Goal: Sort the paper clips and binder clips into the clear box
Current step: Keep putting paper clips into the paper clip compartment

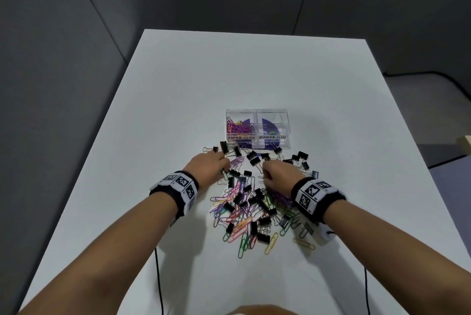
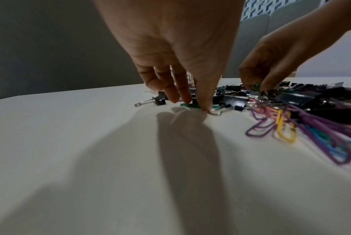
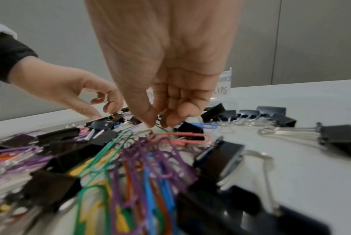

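The right hand point(image 3: 166, 89) is pinching a thin green paper clip point(image 3: 162, 124) between thumb and curled fingertips, low in the middle of the frame. The left hand point(image 2: 176, 52), fingers narrowly spread, is pressing down on another green clip point(image 2: 188, 105) on the white table point(image 1: 178, 100). The mixed pile point(image 1: 251, 209) is lying below both hands; the clear box point(image 1: 257, 129) is sitting above them, paper clips in its left compartment.

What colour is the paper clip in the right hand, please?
Green; the paper clip shows best in the right wrist view, pinched by the right hand.
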Demonstrator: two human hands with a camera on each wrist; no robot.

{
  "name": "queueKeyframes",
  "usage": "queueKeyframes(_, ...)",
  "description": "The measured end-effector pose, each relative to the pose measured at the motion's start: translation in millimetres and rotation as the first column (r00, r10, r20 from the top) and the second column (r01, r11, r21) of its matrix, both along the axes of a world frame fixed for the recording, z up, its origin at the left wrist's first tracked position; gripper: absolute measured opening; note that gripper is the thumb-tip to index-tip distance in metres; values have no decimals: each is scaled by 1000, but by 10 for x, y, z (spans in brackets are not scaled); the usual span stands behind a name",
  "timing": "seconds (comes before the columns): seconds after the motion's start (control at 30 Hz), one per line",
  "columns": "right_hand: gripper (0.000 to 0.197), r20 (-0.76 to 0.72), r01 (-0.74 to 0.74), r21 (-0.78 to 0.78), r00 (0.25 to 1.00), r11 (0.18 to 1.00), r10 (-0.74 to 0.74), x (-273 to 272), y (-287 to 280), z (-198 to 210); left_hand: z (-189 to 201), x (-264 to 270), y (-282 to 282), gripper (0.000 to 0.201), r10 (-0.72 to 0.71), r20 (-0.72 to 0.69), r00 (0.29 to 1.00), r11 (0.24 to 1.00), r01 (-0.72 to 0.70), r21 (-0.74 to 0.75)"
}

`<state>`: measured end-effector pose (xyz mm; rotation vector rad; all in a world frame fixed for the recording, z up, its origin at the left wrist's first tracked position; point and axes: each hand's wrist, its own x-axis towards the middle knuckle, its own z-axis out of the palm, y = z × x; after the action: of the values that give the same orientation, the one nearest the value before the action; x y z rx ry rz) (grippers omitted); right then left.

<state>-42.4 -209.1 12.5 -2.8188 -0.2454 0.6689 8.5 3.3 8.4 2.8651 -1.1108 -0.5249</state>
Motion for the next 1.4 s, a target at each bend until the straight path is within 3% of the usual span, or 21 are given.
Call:
queueKeyframes(0.17, 14, -33, 203, 101, 979, 974, -201, 72, -207, 115, -6, -71, 62, 30, -114, -25, 993, 992, 113, -53)
queueKeyframes(0.43, 16, -34, 325, 133, 946, 936, -323, 92, -375, 94, -129, -39, 45, 23, 5, -149, 989, 997, -16, -69)
queueKeyframes(0.57, 19, -1, 255, 151, 966, 955, -258, 62, -315, 49, -110, -49, 114, 32, 81, -191, 978, 990, -101, -101)
queueKeyframes(0.73, 10, 54, 64, -74, 997, 995, -60, 111, -213, 0, -87, 19, 129, 32, 162, -254, 954, 983, -179, -47)
queueKeyframes(0.93, 19, -53, 61, -147, 996, 987, -70, 207, -171, 16, -84, 65, 115, 26, 215, -273, 938, 972, -233, -36)
queueKeyframes(1.07, 19, -94, 18, -141, 995, 990, -31, 181, -115, 33, -91, 45, 111, 31, 302, -198, 933, 949, -315, -35)
queueKeyframes(1.27, 19, -59, -77, -105, 996, 992, 71, 91, -42, 17, -76, 98, 25, 20, 321, -239, 917, 939, -340, -43)
queueKeyframes(1.4, 13, 28, -9, -29, 1000, 1000, 10, 97, -68, 91, -65, 111, -28, 15, 293, -236, 927, 949, -311, -44)
